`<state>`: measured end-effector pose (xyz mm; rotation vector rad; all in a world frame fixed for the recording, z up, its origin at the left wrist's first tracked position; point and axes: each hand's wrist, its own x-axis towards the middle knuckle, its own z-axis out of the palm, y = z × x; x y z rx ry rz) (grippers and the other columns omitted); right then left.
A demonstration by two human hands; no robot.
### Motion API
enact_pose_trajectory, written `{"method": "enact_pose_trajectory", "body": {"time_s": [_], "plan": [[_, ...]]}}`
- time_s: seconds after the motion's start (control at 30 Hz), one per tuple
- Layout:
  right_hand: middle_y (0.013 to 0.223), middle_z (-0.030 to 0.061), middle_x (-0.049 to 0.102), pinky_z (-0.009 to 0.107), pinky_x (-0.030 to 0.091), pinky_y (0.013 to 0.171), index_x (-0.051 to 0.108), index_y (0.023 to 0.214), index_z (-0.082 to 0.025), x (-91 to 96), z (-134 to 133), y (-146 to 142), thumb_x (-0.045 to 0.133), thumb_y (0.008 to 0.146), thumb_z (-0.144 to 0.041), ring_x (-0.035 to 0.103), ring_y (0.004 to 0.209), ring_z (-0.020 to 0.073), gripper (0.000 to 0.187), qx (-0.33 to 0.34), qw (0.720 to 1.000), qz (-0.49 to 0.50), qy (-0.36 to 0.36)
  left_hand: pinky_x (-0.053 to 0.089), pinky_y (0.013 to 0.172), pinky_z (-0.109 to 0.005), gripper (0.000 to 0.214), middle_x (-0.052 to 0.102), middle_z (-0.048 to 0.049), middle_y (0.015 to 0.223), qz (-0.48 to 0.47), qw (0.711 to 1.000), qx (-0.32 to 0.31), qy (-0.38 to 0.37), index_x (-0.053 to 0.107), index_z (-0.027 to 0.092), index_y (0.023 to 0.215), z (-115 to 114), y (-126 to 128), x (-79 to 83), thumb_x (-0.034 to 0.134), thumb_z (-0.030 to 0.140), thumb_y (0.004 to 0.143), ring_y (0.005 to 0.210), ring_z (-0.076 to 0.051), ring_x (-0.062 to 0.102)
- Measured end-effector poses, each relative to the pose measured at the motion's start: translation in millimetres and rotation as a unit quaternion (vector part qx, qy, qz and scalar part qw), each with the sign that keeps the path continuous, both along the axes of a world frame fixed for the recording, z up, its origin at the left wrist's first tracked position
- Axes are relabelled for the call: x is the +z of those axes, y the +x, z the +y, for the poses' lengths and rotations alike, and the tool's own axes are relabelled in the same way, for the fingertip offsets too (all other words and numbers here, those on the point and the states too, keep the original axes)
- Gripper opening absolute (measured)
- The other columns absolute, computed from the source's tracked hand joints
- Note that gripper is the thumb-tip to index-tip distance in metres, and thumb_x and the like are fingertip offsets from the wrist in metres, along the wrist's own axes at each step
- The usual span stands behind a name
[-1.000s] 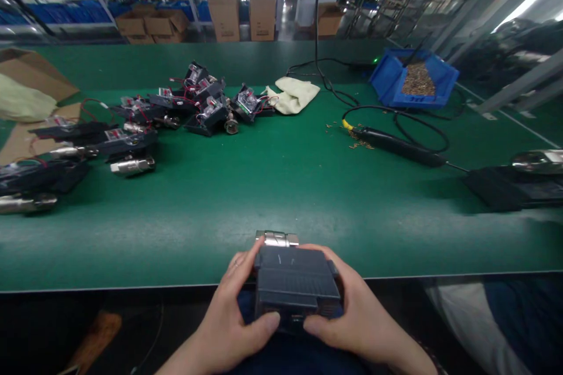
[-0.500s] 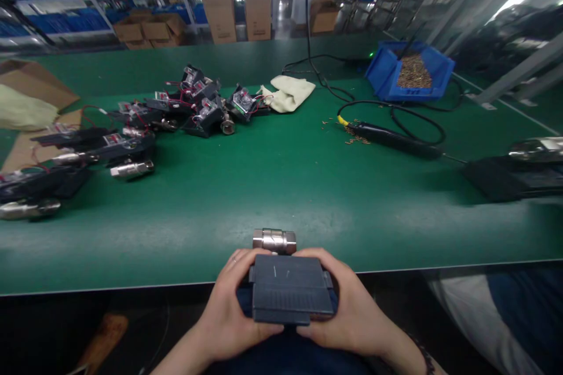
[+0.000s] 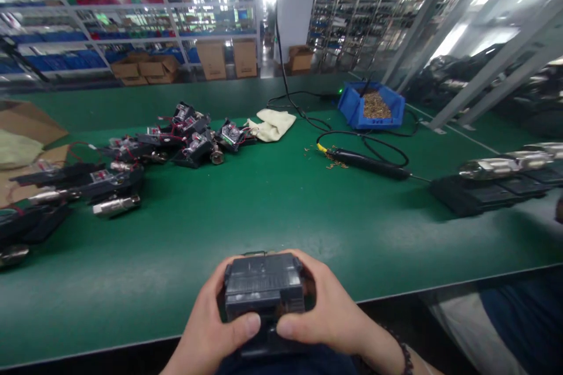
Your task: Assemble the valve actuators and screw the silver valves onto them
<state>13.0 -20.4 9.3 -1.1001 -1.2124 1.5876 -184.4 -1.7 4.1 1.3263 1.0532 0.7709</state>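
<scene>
A dark grey plastic housing (image 3: 264, 278) is gripped from both sides at the table's front edge. My left hand (image 3: 215, 319) wraps its left side, and my right hand (image 3: 328, 310) wraps the right. Both thumbs press its near face, close together, while the other fingers are mostly hidden behind it. The metal fitting on its far side is out of sight. Beyond it on the green table (image 3: 246, 217) lies a black electric screwdriver (image 3: 369, 164) with a yellow collar, its bit pointing right. Small screws (image 3: 336, 164) are scattered by its cable end.
Several similar units (image 3: 112, 181) with red wires and metal fittings lie at left, near cardboard (image 3: 37, 117). A pale cloth (image 3: 273, 124) and a blue bin (image 3: 352, 108) of screws stand farther back. Closed units (image 3: 479, 190) line the right side, before metal posts (image 3: 479, 91).
The housing has tipped in my hands, showing more of its near face, and its metal fitting has gone from sight. My thumbs have moved up onto that face. The camera view has tilted up.
</scene>
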Motion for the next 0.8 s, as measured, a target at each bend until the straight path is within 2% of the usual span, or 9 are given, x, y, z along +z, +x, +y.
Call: {"method": "enact_pose_trajectory", "body": {"time_s": [0.1,0.17,0.27,0.37,0.47,0.63,0.8], "plan": [[0.102,0.0059,0.071,0.035,0.052,0.081,0.061,0.106,-0.018,4.7,22,-4,0.083,0.052,-0.040,0.065,0.093,0.0223,0.063,0.026,0.999,0.004,0.026,0.051,0.083,-0.034,0.070,0.069,-0.0083,0.107,0.008,0.999,0.044,0.015,0.057,0.020,0.110,13,-2,2.4,0.077,0.063,0.059,0.095,-0.027,0.066],[0.105,0.0052,0.070,0.034,0.052,0.081,0.061,0.110,-0.019,5.5,37,-6,0.083,0.051,-0.035,0.064,0.094,0.0214,0.065,0.041,0.998,-0.025,0.045,0.051,0.081,-0.032,0.070,0.069,-0.0061,0.102,-0.004,0.998,0.052,0.022,0.057,0.021,0.107,24,-3,0.0,0.081,0.061,0.054,0.091,-0.025,0.066],[0.105,0.0057,0.068,0.033,0.053,0.077,0.061,0.111,-0.018,7.7,56,-8,0.083,0.052,-0.031,0.063,0.092,0.0209,0.064,0.039,0.996,-0.064,0.046,0.050,0.077,-0.029,0.066,0.070,-0.0028,0.092,-0.053,0.996,0.066,-0.016,0.060,0.020,0.102,43,-5,-5.5,0.086,0.053,0.051,0.085,-0.022,0.065],[0.101,0.0071,0.068,0.032,0.053,0.078,0.061,0.110,-0.017,16.2,75,-8,0.077,0.064,-0.047,0.063,0.089,0.0187,0.057,0.049,0.999,-0.012,-0.009,0.053,0.078,-0.032,0.055,0.073,-0.0054,0.089,-0.129,0.976,0.097,-0.148,0.062,0.018,0.100,64,-9,-6.9,0.081,0.051,0.060,0.084,-0.024,0.068],[0.091,0.0051,0.069,0.026,0.054,0.068,0.061,0.112,-0.017,27.7,95,-8,0.067,0.075,-0.057,0.064,0.074,0.0131,0.056,0.081,0.989,0.070,-0.106,0.055,0.079,-0.036,0.043,0.075,-0.0079,0.081,-0.178,0.939,0.118,-0.270,0.066,0.015,0.095,83,-14,-3.0,0.074,0.047,0.068,0.079,-0.026,0.071],[0.086,0.0065,0.070,0.021,0.057,0.064,0.064,0.100,-0.012,35.0,116,-15,0.061,0.086,-0.045,0.066,0.067,0.0104,0.036,0.118,0.972,0.098,-0.176,0.055,0.075,-0.031,0.025,0.075,-0.0051,0.074,-0.236,0.892,0.151,-0.356,0.069,0.015,0.089,100,-18,4.1,0.068,0.035,0.075,0.071,-0.021,0.072],[0.086,0.0075,0.070,0.020,0.058,0.062,0.064,0.094,-0.011,28.3,131,-24,0.054,0.092,-0.029,0.068,0.066,0.0106,0.021,0.105,0.962,0.091,-0.235,0.055,0.066,-0.028,0.024,0.075,-0.0056,0.073,-0.241,0.863,0.183,-0.404,0.069,0.014,0.091,107,-20,9.2,0.056,0.033,0.088,0.063,-0.018,0.070]]}}
